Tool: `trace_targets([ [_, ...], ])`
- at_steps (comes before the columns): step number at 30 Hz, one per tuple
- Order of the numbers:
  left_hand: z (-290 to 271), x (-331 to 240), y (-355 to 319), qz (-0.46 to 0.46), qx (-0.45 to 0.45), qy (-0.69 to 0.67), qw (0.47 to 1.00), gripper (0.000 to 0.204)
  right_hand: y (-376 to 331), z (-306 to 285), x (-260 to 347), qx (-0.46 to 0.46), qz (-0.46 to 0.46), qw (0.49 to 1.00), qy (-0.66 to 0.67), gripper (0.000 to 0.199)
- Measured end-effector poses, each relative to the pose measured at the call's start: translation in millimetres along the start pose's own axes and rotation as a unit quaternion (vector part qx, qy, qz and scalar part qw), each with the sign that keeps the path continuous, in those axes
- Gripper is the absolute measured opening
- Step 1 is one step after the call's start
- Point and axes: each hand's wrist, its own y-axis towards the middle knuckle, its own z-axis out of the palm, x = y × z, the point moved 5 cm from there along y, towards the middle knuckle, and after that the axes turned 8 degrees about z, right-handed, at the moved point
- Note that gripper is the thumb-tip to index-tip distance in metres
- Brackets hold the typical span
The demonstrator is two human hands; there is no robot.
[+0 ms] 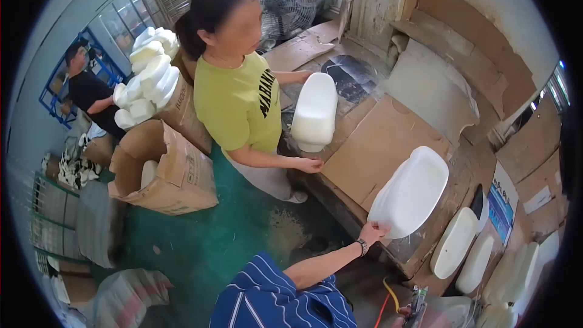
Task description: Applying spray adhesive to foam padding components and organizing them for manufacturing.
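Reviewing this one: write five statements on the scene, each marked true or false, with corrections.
1. The left hand touches the nearer white tub. True.
2. The left wrist is bare. False: it wears a watch.
3. A fan stands beyond the nearer co-worker. True.
4. The nearer co-worker wears a red top. False: it is a yellow-green top.
5. The open carton stands on the workbench. False: that open carton stands on the green floor.

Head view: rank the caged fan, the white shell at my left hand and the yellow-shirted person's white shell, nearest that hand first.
1. Near white shell: touching your left hand.
2. Other white shell: up and left.
3. Caged fan: farthest, at the back.
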Motion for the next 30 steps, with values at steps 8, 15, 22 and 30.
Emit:
trace_targets([
  [8,-49,-38,22,-0.002,0.0,-0.042,0.999,0.023,15,-3,-1,-0.013,0.022,0.971,-0.236,0.056],
  [15,-22,-29,20,-0.011,-0.003,-0.045,0.999,0.04,15,-6,16,0.005,-0.014,0.965,-0.262,0.054],
  [22,-24,-29,11,-0.015,-0.007,-0.033,0.999,0.042,5,-14,22,-0.006,-0.028,0.959,-0.282,0.057],
  [30,-27,-25,14,-0.008,0.001,-0.041,0.999,0.041,-5,-28,16,0.02,-0.024,0.962,-0.27,0.056],
])
